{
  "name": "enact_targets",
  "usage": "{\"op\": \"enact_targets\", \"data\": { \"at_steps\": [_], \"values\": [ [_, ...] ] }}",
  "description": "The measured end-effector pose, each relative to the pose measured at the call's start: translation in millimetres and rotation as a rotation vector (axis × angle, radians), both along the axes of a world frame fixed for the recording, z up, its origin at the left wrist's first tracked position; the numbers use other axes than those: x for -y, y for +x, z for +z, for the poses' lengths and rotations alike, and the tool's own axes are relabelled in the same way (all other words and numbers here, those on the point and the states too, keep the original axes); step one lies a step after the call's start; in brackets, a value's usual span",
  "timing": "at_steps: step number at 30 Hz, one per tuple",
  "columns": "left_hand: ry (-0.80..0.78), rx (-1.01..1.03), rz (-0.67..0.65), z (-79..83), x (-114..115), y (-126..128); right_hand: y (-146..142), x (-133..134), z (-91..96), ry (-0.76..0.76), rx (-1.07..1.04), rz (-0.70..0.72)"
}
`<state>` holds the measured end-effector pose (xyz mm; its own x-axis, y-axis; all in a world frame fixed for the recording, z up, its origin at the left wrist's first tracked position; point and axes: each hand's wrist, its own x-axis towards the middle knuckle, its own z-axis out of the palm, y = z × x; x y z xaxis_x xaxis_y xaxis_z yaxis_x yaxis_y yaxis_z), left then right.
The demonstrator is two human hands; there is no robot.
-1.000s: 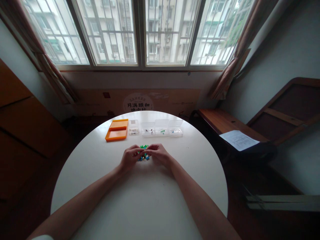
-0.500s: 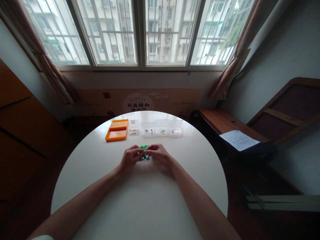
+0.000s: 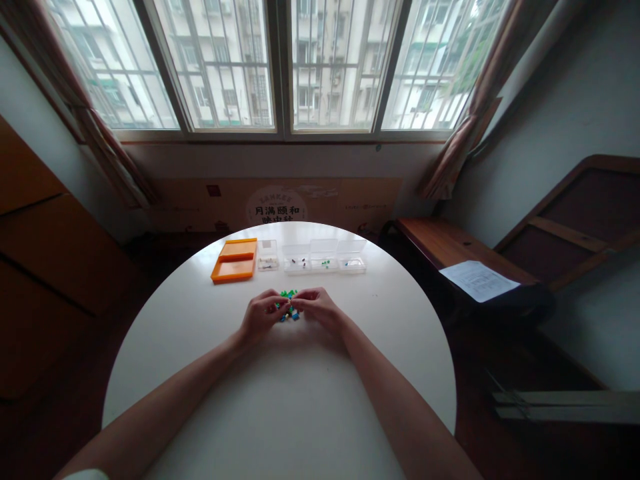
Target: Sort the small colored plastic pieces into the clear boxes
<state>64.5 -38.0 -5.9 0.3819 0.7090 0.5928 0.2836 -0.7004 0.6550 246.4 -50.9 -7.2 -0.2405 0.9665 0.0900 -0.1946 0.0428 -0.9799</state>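
Observation:
A small cluster of green and blue building bricks (image 3: pixel 289 305) sits between my two hands on the round white table (image 3: pixel 280 400). My left hand (image 3: pixel 260 315) curls in from the left, its fingertips pinched on the bricks. From the right, my right hand (image 3: pixel 320 308) meets it, fingers closed on the same cluster. Both forearms rest on the tabletop. The exact piece each fingertip grips is too small to make out.
An open orange tray (image 3: pixel 234 260) lies at the table's far side. Beside it stand a small clear box (image 3: pixel 267 255) and a row of clear boxes (image 3: pixel 324 257) holding small parts. A wooden bench with a paper sheet (image 3: pixel 479 280) stands to the right.

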Motion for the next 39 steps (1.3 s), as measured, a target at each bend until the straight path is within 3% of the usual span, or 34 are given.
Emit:
{"op": "enact_targets", "data": {
  "at_steps": [6, 31, 39],
  "values": [
    [0.021, -0.019, -0.012, -0.2, -0.2, 0.0, -3.2, -0.4, 1.5, 0.03, -0.07, -0.076],
    [0.056, -0.063, -0.016, -2.7, -0.4, -2.5, -4.4, -3.1, -3.7, -0.005, 0.002, -0.059],
    [0.035, -0.068, 0.038, -1.9, 0.4, -1.9, -4.0, -2.3, -2.3, -0.011, -0.003, -0.057]
  ]
}}
